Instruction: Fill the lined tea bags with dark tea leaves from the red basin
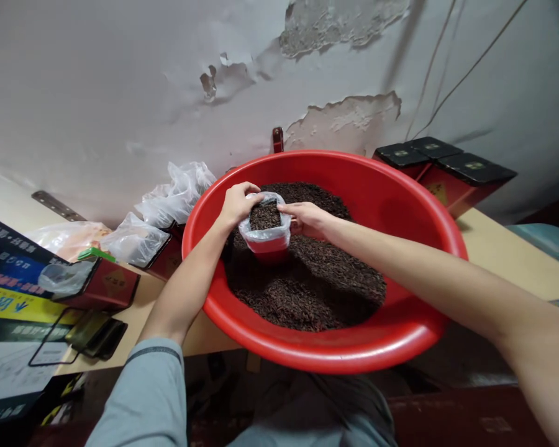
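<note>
A large red basin [400,198] holds a bed of dark loose tea leaves [302,298]. Standing upright in it is a red tin [272,253], lined with a clear plastic bag [265,234] folded over its rim and filled with the same dark leaves. My left hand [240,202] grips the bag's edge at the tin's left rim, fingers curled over it. From the right, my right hand [305,218] pinches the rim of the bag, thumb on top and the other fingers partly hidden behind the tin.
Closed tins with black lids [475,164] stand behind the basin at the right. On the left are bag-lined red tins [114,285], black lids [95,335] and a blue printed box [9,261]. A peeling wall [168,93] rises behind the table [517,261].
</note>
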### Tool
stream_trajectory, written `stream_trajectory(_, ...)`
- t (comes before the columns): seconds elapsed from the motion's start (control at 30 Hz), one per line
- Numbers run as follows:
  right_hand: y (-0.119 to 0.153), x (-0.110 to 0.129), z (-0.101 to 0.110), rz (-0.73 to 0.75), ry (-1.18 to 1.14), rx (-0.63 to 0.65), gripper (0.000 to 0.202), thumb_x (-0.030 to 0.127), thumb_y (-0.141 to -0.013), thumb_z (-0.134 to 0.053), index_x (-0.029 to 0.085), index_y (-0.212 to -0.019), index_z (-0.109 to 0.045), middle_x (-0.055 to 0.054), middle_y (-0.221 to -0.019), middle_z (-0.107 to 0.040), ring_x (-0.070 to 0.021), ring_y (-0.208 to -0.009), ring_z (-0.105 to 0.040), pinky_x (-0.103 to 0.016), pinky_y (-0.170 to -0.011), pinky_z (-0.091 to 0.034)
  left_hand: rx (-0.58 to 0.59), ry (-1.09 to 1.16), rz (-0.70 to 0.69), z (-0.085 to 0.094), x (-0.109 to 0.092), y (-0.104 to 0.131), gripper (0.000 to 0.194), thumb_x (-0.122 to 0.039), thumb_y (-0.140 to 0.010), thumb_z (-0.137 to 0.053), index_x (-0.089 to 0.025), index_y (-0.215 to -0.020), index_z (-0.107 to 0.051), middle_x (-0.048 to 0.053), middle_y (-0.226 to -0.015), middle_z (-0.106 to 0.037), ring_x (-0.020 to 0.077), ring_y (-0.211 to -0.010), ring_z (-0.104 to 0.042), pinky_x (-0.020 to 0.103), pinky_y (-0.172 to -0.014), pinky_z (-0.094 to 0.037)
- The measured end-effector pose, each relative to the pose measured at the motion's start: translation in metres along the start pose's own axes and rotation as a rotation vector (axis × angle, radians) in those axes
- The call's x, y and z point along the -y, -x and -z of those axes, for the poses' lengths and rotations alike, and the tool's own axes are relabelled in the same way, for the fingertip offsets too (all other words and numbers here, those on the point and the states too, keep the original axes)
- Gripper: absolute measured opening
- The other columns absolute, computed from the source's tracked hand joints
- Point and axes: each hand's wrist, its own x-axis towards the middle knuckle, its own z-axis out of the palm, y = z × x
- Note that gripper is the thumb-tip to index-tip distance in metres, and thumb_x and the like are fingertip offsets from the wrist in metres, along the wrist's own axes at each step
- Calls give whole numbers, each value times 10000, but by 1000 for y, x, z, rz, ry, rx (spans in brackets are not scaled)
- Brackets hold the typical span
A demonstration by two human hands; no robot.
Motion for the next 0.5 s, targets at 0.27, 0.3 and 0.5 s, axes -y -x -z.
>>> stream_trajectory(0.27,18,39,-13,117,-139,-216,299,36,-529,-691,226,-666,-506,63,-535,-502,-91,-479,-448,-206,-406,-305,-44,239,-46,25,-20,2,369,-97,-633,-793,-146,-998,-780,-34,-733,-621,115,-662,-543,248,-668,-461)
stream_trajectory(0.3,19,42,-11,156,-175,-239,316,36,-515,-677,232,-684,-496,70,-538,-488,-92,-486,-450,-204,-409,-317,-83,294,-21,32,-18,0,390,-66,-622,-775,-141,-1005,-772,-41,-723,-590,103,-644,-521,234,-635,-440)
stream_trajectory(0.5,17,46,16,340,-325,-233,447,131,-538,-743,253,-917,-539,59,-773,-580,-102,-594,-526,-266,-537,-523,-50,133,231,69,9,19,667,-26,-609,-783,-126,-1263,-700,79,-1073,-703,105,-721,-596,219,-608,-460)
